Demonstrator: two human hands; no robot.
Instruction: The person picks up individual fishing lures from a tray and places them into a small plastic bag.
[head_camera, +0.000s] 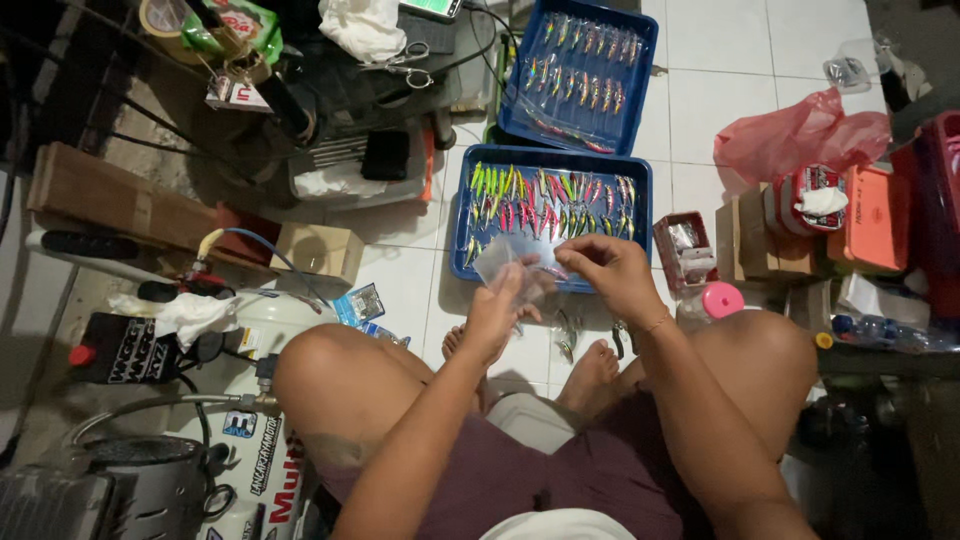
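My left hand (497, 308) holds a small clear plastic bag (508, 258) over the near edge of a blue tray (462, 200). My right hand (608, 272) pinches the bag's right side, fingers at its opening; what goes in is hidden by the fingers. The tray is filled with several small fishing lures (545, 200) in green, pink and yellow. A second blue tray (640, 80) farther away holds lures packed in clear bags. My bare feet (590, 372) rest on the white tile floor between my knees.
A white air compressor tank (262, 440) stands at the left knee. A cluttered workbench with scissors (405, 60) lies at the back left. Cardboard boxes (750, 240), a pink plastic bag (800, 135), an orange case (875, 215) and a pink-lidded jar (718, 300) sit at the right.
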